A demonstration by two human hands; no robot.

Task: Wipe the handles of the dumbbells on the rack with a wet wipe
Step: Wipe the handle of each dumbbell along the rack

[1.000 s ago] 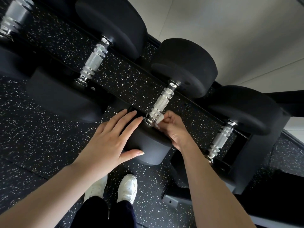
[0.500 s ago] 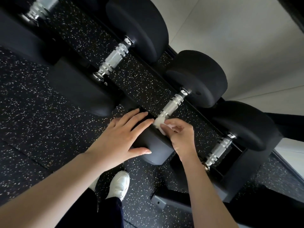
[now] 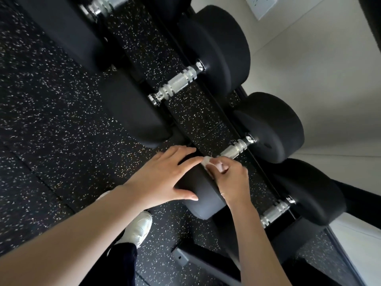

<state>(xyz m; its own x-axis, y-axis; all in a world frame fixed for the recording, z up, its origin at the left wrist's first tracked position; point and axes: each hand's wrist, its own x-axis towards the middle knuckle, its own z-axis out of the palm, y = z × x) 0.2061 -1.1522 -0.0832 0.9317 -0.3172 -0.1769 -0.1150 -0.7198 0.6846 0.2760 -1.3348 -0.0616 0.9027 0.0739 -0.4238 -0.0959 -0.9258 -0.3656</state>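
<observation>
Left hand (image 3: 165, 178): fingers straight, flat on the near dumbbell head (image 3: 203, 195), lower centre.
Right hand (image 3: 231, 182): fingers curled, pinching wet wipe (image 3: 208, 162) against the chrome handle (image 3: 235, 150).

Single view, head-worn, wide-angle. Faces steeply down and slightly forward, close over the dumbbell rack (image 3: 181, 255), which crosses the frame from 11 to 4 o'clock. Speckled floor (image 3: 51, 120) at 9 o'clock, wall (image 3: 319, 69) at 2, wearer's shoe (image 3: 140, 226) near 6.
</observation>
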